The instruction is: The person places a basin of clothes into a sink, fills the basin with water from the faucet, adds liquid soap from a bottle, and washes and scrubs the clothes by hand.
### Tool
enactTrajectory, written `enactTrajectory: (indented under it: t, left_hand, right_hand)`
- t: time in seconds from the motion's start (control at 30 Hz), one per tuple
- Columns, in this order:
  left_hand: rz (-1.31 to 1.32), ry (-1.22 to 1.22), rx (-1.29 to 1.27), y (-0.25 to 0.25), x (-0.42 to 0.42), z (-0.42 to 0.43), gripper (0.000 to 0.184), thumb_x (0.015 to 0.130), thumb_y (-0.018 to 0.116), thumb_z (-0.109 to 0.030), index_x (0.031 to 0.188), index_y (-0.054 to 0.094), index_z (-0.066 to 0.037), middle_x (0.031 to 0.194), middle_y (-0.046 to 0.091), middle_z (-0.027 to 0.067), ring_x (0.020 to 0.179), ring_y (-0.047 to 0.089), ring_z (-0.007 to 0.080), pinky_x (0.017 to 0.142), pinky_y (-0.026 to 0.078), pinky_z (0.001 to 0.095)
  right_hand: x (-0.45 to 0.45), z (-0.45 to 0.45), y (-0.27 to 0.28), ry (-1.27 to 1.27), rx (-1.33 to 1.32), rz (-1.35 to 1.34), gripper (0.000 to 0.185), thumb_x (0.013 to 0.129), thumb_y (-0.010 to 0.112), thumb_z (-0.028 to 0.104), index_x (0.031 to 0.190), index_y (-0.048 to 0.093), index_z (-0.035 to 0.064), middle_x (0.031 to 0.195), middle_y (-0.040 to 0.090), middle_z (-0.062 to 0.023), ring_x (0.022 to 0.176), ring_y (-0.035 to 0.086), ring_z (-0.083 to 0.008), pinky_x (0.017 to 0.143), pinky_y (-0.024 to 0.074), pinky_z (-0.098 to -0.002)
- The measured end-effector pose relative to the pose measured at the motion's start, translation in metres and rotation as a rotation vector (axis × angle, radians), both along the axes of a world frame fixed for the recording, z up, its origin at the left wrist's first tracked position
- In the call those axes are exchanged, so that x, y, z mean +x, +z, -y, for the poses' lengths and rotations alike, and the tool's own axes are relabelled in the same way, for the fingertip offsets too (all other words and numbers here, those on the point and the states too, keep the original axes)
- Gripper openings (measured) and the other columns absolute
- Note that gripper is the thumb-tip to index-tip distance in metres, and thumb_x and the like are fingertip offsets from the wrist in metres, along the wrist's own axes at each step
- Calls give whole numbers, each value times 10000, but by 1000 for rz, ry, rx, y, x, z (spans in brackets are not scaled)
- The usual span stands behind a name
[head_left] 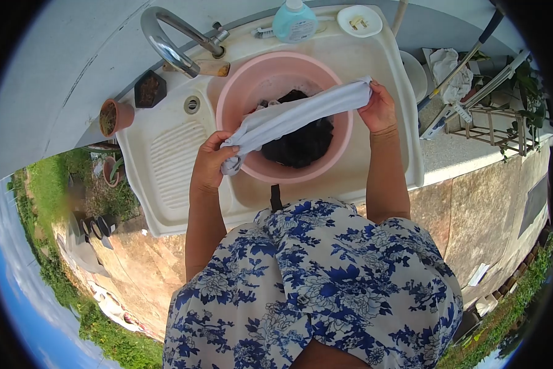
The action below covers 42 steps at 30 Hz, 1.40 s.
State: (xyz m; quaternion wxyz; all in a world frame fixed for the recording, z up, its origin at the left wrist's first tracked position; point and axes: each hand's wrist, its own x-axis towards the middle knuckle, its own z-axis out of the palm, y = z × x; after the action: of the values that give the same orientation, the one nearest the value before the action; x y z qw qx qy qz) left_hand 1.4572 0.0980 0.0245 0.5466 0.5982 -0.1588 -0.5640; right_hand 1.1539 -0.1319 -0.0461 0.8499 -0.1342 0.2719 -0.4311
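A white cloth [301,115] is stretched between my two hands above a pink basin [225,92]. At its left end, my left hand [213,158] is closed on the fabric, and a loose corner hangs below the fingers. My right hand [378,109] pinches the other end, higher up near the basin's right rim. What kind of garment the white cloth is, I cannot tell. Wet dark clothes [304,142] lie inside the basin, partly hidden by the cloth, with some suds showing behind them.
The basin stands in a white sink [387,163] with a ribbed washboard side [179,161] and a drain [192,104]. A chrome faucet [177,52] arches at the back left. Behind are a blue soap bottle [295,23], a brush [263,32], a soap dish [359,22] and small plant pots [115,117].
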Motion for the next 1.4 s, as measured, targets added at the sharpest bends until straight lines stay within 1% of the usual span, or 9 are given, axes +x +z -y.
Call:
enactTrajectory:
  t: [0.13, 0.27, 0.43, 0.67, 0.93, 1.0, 1.13, 1.27, 1.4]
  left_hand:
    - [520, -252, 147, -26, -18, 25, 233, 778, 659, -131, 975, 596, -23, 957, 623, 79, 855, 590, 159, 771, 473, 274]
    - [42, -146, 213, -29, -71, 49, 295, 844, 609, -257, 1041, 571, -41, 1034, 587, 91, 902, 567, 183, 787, 473, 350]
    - [-419, 30, 261, -66, -59, 34, 294, 846, 591, -255, 1057, 552, -55, 1040, 576, 87, 898, 567, 191, 776, 480, 393]
    - [258, 64, 10, -41, -57, 22, 263, 845, 478, -70, 1078, 592, -25, 1006, 610, 95, 857, 569, 151, 770, 463, 283]
    - [898, -67, -292, 83, -54, 26, 235, 819, 473, 44, 1018, 596, 16, 842, 567, 60, 791, 525, 110, 735, 404, 219]
    - [821, 88, -453, 96, -43, 25, 226, 826, 469, 43, 1015, 590, 17, 868, 570, 46, 806, 515, 106, 753, 389, 208]
    - [419, 647, -479, 134, -29, 20, 185, 818, 493, -6, 984, 572, -19, 922, 594, 60, 877, 566, 168, 828, 461, 303]
    - [394, 825, -458, 138, -17, 20, 168, 815, 505, -27, 971, 567, -34, 938, 603, 74, 899, 578, 188, 836, 480, 342]
    - [377, 803, -378, 118, 4, 14, 209, 819, 531, -38, 1027, 548, -24, 980, 606, 105, 930, 601, 217, 794, 517, 354]
  right_hand:
    - [37, -30, 18, 195, -86, -112, 187, 847, 518, 78, 1028, 548, 42, 908, 598, -33, 902, 586, -160, 826, 470, -313]
    - [90, -103, 28, 660, -463, -424, 251, 861, 537, 108, 1096, 554, 21, 1020, 599, -50, 955, 575, -147, 833, 457, -269]
    - [95, -136, -1, 656, -636, -449, 282, 846, 561, 124, 1111, 569, 26, 1085, 601, -96, 980, 584, -186, 844, 466, -285]
    - [72, -104, -60, 463, -629, -1117, 494, 763, 656, 153, 1216, 492, 44, 1109, 582, -144, 987, 584, -253, 874, 457, -339]
    - [141, -96, -81, 303, -1090, -1144, 525, 724, 672, 192, 1204, 500, 68, 1103, 558, -160, 1022, 552, -306, 931, 395, -401]
    - [151, -98, -85, 664, -910, -926, 396, 750, 647, 216, 1115, 576, 77, 995, 604, -164, 968, 579, -301, 882, 424, -398]
    - [140, -102, -83, 667, -904, -1156, 231, 852, 512, 248, 927, 608, 52, 922, 626, -159, 910, 591, -328, 782, 463, -393]
    - [140, -81, -120, 341, -281, -646, 223, 891, 501, 271, 972, 574, 77, 938, 610, -63, 864, 593, -191, 746, 473, -326]
    - [121, -39, -25, 97, 127, -225, 198, 871, 499, 213, 973, 584, 66, 928, 610, -38, 865, 583, -168, 822, 467, -327]
